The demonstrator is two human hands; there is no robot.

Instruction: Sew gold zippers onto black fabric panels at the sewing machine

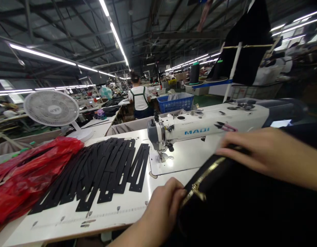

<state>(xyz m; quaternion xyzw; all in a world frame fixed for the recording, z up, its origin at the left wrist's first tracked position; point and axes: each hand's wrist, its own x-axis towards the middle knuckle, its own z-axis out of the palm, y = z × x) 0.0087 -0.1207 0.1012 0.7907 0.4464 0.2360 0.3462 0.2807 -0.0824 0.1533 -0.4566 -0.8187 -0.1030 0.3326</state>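
Note:
Both hands hold a large piece of black fabric (pixel 240 202) in front of the sewing machine (pixel 199 125). A gold metal zipper (pixel 211 169) runs along the fabric's edge between my hands, its slider and pull (pixel 196 190) nearer the left one. My left hand (pixel 165 206) pinches the near end of the zipper edge. Up and to the right, my right hand (pixel 247 151) is closed around the far end of that edge. Much of the fabric is too dark to make out. On the table left of the machine lie several black slotted strips (pixel 107 171), overlapping in a row.
A crumpled red plastic bag (pixel 45 171) lies at the table's left, with a white fan (pixel 51 108) behind it. Small snips (pixel 225 126) rest on the machine's arm. Beyond are a blue basket (pixel 176 103), a thread cone (pixel 194 72) and a seated person (pixel 140 97).

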